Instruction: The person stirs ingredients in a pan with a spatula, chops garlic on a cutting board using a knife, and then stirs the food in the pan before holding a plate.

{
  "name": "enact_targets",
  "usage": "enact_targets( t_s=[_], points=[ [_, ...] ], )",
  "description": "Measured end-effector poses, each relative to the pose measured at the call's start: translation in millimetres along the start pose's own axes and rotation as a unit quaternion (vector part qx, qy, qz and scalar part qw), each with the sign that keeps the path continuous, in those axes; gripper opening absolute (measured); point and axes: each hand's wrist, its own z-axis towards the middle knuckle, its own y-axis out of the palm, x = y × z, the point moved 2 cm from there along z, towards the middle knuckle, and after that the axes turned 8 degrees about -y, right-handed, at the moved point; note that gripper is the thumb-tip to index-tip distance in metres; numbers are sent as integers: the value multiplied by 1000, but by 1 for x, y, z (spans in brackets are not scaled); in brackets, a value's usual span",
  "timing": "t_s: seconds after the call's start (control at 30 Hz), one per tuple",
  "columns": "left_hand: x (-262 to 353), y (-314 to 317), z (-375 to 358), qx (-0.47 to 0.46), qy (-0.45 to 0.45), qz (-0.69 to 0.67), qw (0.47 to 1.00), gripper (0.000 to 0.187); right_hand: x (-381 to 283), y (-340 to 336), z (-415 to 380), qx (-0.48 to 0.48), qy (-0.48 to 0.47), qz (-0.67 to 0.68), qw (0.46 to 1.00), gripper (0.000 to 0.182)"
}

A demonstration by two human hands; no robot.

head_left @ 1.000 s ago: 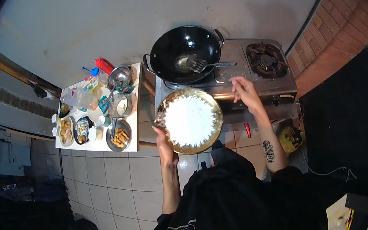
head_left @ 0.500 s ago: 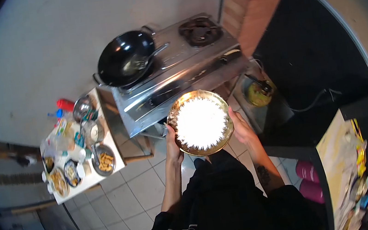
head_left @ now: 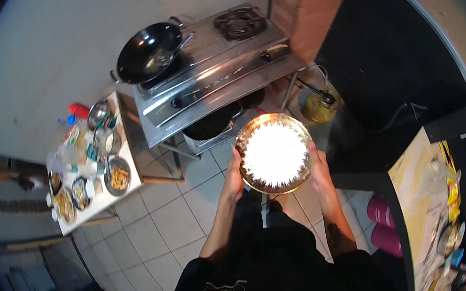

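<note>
A round, shiny brass-coloured bowl [head_left: 277, 188] is held out in front of my body at waist height. Its inside is washed out by a strong glare, so any contents are hidden. My left hand [head_left: 234, 178] grips the bowl's left side, with the thumb up along the rim. On the opposite side my right hand [head_left: 320, 169] is closed round the rim. Just beyond the bowl stands a steel gas stove [head_left: 219, 82], and on its left burner sits a black wok [head_left: 144, 54] with a metal spatula [head_left: 180, 46] leaning in it.
To the left, a small white table [head_left: 99, 199] carries a plate of browned food pieces [head_left: 120, 178], several bowls and a red bottle [head_left: 80, 111]. A jar of yellowish liquid [head_left: 318, 112] stands right of the stove. Dark counter with papers [head_left: 411, 181] at right; pink containers [head_left: 386, 241] below.
The bowl, still in both hands, has shifted right in view. The stove and left table now appear higher and further left, and the shelf under the stove has come into sight.
</note>
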Motion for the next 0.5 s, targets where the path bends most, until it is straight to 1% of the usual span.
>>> enact_targets(
  t_s=[0.03,0.1,0.13,0.17,0.23,0.27,0.3,0.37,0.4,0.43,0.47,0.5],
  points=[
    [-7,1,-8,16,17,-9,1000,69,4,-3,4,-25,0,-3,1000,51],
    [-26,-10,-46,72,-1,-120,990,68,28,-6,-11,-86,92,-24,992,53],
    [-34,-21,-63,47,-21,-184,982,64,37,2,-18,-103,80,-2,991,55],
    [-37,-30,-75,54,-4,-191,980,64,43,10,-21,-123,77,-6,989,55],
    [-42,-47,-107,53,44,-258,964,62,48,34,-39,-133,102,-71,983,57],
    [-42,-58,-121,15,70,-299,952,59,42,48,-48,-196,105,-76,972,60],
    [-47,-76,-134,3,59,-328,943,58,36,62,-63,-209,101,-81,969,60],
    [-41,-91,-161,87,87,-342,931,56,31,98,-82,-272,118,-86,951,62],
    [-39,-102,-170,90,99,-348,928,56,36,115,-90,-303,123,-76,942,66],
    [-39,-116,-181,104,135,-371,913,56,45,130,-94,-315,121,-81,938,66],
    [-43,-133,-192,120,170,-394,895,56,63,144,-98,-365,139,-70,918,71],
    [-42,-148,-205,127,181,-401,889,56,76,163,-104,-416,160,-60,893,76]
  ],
)
